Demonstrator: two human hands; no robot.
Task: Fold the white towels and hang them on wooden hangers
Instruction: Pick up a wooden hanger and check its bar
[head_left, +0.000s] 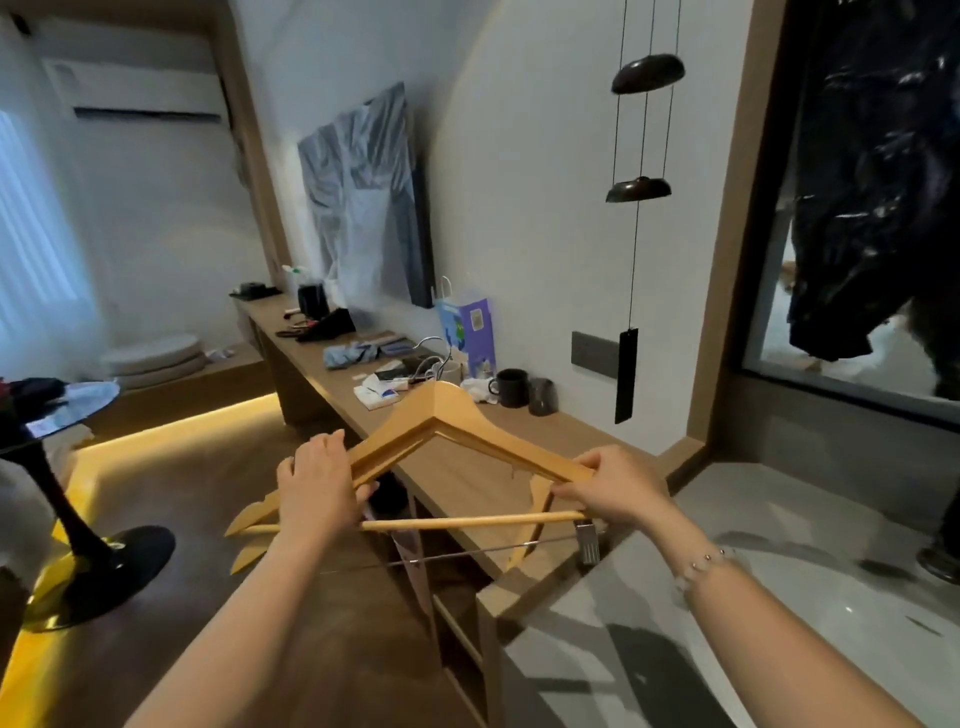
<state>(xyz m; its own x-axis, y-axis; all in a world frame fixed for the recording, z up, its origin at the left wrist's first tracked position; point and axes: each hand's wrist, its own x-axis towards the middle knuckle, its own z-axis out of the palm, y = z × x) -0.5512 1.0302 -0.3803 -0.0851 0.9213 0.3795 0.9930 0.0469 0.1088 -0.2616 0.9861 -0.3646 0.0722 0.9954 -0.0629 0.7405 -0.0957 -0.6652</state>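
Wooden hangers (441, 415), a small bunch of them stacked together, are held in the air in front of the person, over the near end of a long wooden bench (571, 436). They look stiff, light and smooth, so they should carry easily, but a loose stack can slide apart or tangle at the hooks. The sloping shoulders near each end seem the safest places to hold, clear of the thin crossbar (467, 522) and the metal clip (588, 543) hanging from the wire rod below. The left hand (317, 483) is wrapped around the left shoulders of the stack, fingers curled over the top. The right hand (618, 486) pinches the right end, thumb and fingers closed on the wood. No white towel is in view, so folding appears yet to come. A dark mug (511, 387) stands further along the bench.
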